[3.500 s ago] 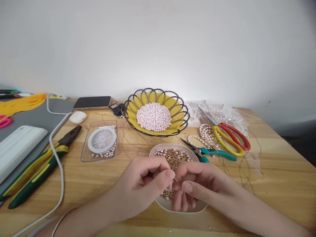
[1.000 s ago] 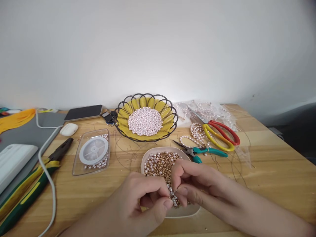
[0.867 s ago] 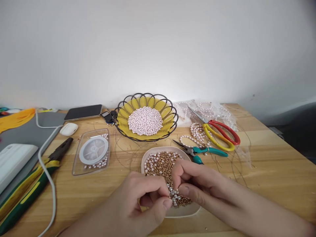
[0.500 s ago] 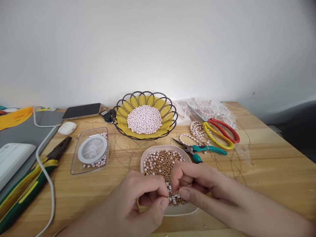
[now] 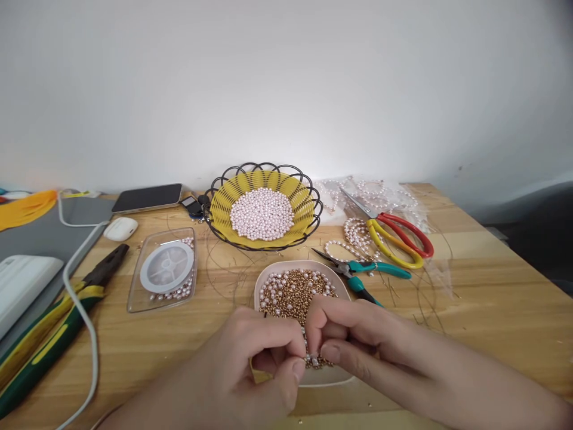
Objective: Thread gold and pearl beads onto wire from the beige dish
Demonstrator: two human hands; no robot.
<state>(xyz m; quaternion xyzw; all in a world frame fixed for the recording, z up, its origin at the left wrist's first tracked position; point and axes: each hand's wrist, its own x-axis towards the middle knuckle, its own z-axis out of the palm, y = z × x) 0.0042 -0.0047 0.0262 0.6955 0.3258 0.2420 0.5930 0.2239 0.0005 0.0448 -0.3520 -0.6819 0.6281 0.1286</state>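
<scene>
Over the front of a cream tray (image 5: pixel 329 378) both of my hands are close together. My left hand (image 5: pixel 273 352) is closed, thumb against forefinger, on something too small to make out. My right hand (image 5: pixel 353 337) has its thumb and fingertips drawn together, and what they grip is hidden. Between the fingertips show a few clear silvery beads (image 5: pixel 314 360); I cannot tell whether they are held or lie in the tray. Gold beads (image 5: pixel 293 301) and pale pink pearl beads (image 5: pixel 274 292) fill the tray behind my fingers.
A yellow basket (image 5: pixel 215 209) of pink pearl beads stands behind. To its right lie scissors (image 5: pixel 403 236), teal pliers (image 5: pixel 380 269) and bead strands (image 5: pixel 356 233). On the left are a thread spool (image 5: pixel 168 267) in a clear box, green-yellow pliers (image 5: pixel 67 325), a white cable (image 5: pixel 87 322) and a phone (image 5: pixel 147 197).
My right fingertips have drawn slightly nearer my left ones and cover more of the silvery beads. The view has shifted a little; the things on the table have stayed put.
</scene>
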